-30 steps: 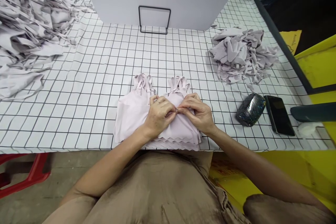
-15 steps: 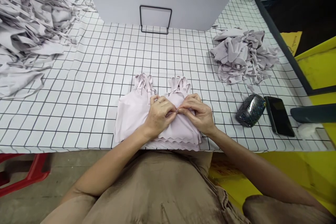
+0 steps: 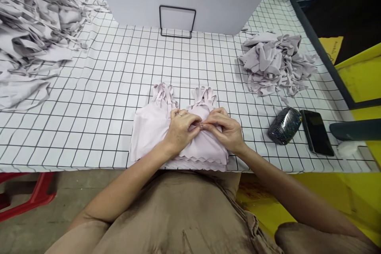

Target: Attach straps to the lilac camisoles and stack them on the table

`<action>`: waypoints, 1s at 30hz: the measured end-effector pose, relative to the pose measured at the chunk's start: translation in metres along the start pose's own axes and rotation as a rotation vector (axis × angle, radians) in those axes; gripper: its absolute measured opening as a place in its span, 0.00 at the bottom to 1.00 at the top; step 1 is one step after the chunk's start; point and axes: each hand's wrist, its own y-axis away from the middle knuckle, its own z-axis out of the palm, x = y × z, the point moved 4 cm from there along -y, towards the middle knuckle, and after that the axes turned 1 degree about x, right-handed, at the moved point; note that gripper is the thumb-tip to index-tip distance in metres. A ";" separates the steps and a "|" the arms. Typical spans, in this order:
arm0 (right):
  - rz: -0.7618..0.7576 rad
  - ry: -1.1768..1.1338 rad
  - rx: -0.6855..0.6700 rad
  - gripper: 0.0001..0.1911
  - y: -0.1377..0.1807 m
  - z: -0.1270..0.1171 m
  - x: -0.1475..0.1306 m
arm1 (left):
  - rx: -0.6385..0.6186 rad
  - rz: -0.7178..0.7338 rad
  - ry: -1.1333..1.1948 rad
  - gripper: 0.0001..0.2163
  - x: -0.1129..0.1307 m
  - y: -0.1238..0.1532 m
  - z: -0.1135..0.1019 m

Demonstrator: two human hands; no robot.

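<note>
A neat stack of pale pink strappy bra tops (image 3: 150, 133) lies flat at the table's front edge, straps gathered at the far side and scalloped hems toward me. Over the middle of the top one, my left hand (image 3: 182, 129) is closed, thumb and fingers pinched, with a ring on one finger. Just to its right, my right hand (image 3: 226, 129) pinches as well, its fingertips almost meeting the left ones. Something thin and pale shows between the two pinches; whether it is a thread or the fabric's edge, I cannot tell.
Loose grey-pink garments form a large pile (image 3: 32, 27) at left and a smaller pile (image 3: 275, 63) at right. A black wire stand (image 3: 177, 7) stands before a grey panel (image 3: 208, 0). At right lie a shiny dark object (image 3: 285, 126), a phone (image 3: 318, 133) and a dark cylinder (image 3: 354, 129).
My fingertips have drawn very slightly apart, and the thin pale thing between them shows a little more. The stack of tops has stayed in place.
</note>
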 end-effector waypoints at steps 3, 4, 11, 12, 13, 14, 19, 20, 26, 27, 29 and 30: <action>0.038 -0.015 -0.009 0.04 0.005 -0.003 0.003 | -0.055 0.011 -0.032 0.02 -0.001 0.000 0.003; 0.050 -0.022 -0.006 0.04 0.006 -0.005 0.004 | -0.075 0.009 -0.043 0.02 -0.001 0.000 0.004; -0.007 0.051 0.025 0.05 0.005 -0.003 0.000 | -0.112 0.011 -0.072 0.03 -0.001 0.000 0.006; -0.013 0.060 0.029 0.05 0.005 -0.003 0.000 | -0.109 0.013 -0.074 0.03 -0.001 0.000 0.006; -0.017 0.066 0.030 0.05 0.005 -0.002 0.000 | -0.107 0.014 -0.074 0.03 -0.001 0.000 0.006; -0.019 0.071 0.031 0.05 0.005 -0.002 0.000 | -0.105 0.014 -0.075 0.03 -0.001 0.000 0.006; -0.002 0.081 0.031 0.04 0.006 -0.003 0.002 | -0.085 0.028 -0.069 0.03 0.000 0.000 0.006; 0.002 0.076 0.035 0.04 0.007 -0.003 0.002 | -0.079 0.034 -0.065 0.03 0.000 0.000 0.006; -0.002 0.055 0.042 0.06 0.006 -0.002 0.001 | -0.092 0.023 -0.066 0.04 -0.001 0.001 0.008; -0.003 0.053 0.042 0.06 0.006 -0.002 0.001 | -0.093 0.022 -0.068 0.04 -0.001 0.001 0.008; 0.001 0.048 0.042 0.06 0.006 -0.002 0.001 | -0.097 0.023 -0.071 0.04 -0.001 0.001 0.008; 0.004 0.046 0.043 0.06 0.006 -0.002 0.001 | -0.100 0.023 -0.072 0.04 -0.001 0.001 0.007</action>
